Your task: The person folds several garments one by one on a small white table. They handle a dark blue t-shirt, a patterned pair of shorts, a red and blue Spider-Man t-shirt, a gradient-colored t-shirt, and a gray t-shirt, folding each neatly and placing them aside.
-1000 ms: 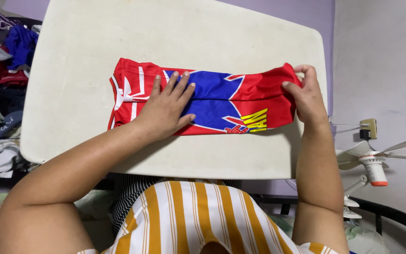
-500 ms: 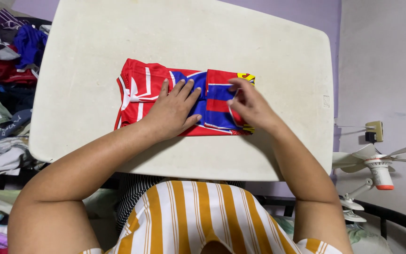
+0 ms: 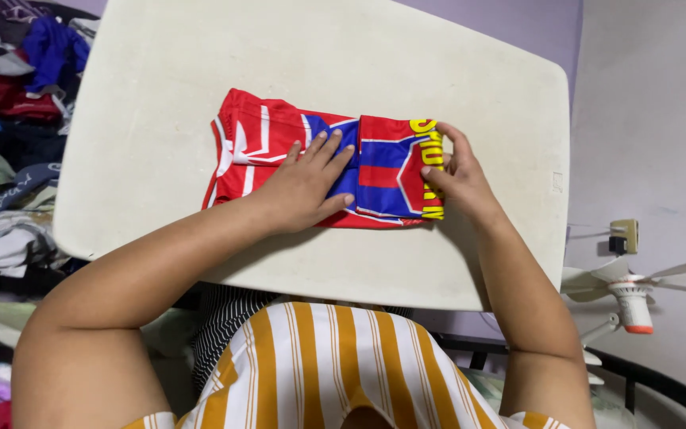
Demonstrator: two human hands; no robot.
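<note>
A red and blue garment point(image 3: 379, 171) with white stripes and yellow lettering lies folded on a cream table point(image 3: 160, 95). My left hand point(image 3: 305, 184) presses flat on its middle, fingers spread. My right hand point(image 3: 456, 176) rests at the folded right edge, fingers laid on the cloth over the yellow lettering. The right third of the garment is doubled over onto the blue part.
A heap of mixed clothes point(image 3: 5, 127) lies left of the table. A small white fan point(image 3: 633, 290) and a wall socket point(image 3: 625, 234) are at the right. My striped orange and white top point(image 3: 319, 365) fills the lower centre.
My right hand carried the garment's right end leftward and folded it over the middle, then slid back to the new right edge. The left hand stayed pressed in place.
</note>
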